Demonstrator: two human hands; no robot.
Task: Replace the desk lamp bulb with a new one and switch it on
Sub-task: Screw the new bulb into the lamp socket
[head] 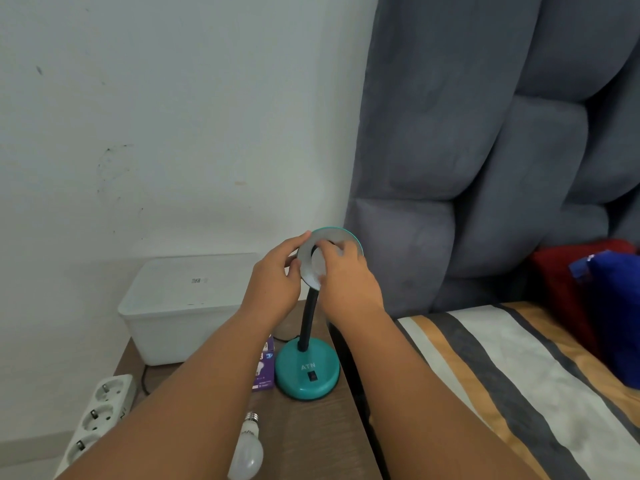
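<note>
A teal desk lamp stands on the wooden bedside table, with a round base (307, 368) carrying a black switch (312, 376) and a black gooseneck (307, 320). Its shade (341, 237) faces me, white inside. My left hand (277, 278) grips the shade's left rim. My right hand (346, 275) holds a white bulb (318, 266) inside the shade, fingers wrapped around it. A second white bulb (247, 452) lies loose on the table near the front edge. A purple bulb box (264, 370) sits just left of the lamp base.
A white lidded plastic box (183, 306) stands at the back of the table (311, 438). A white power strip (100, 417) hangs off the table's left side. A grey padded headboard (467, 150) and a striped bed (502, 375) lie to the right.
</note>
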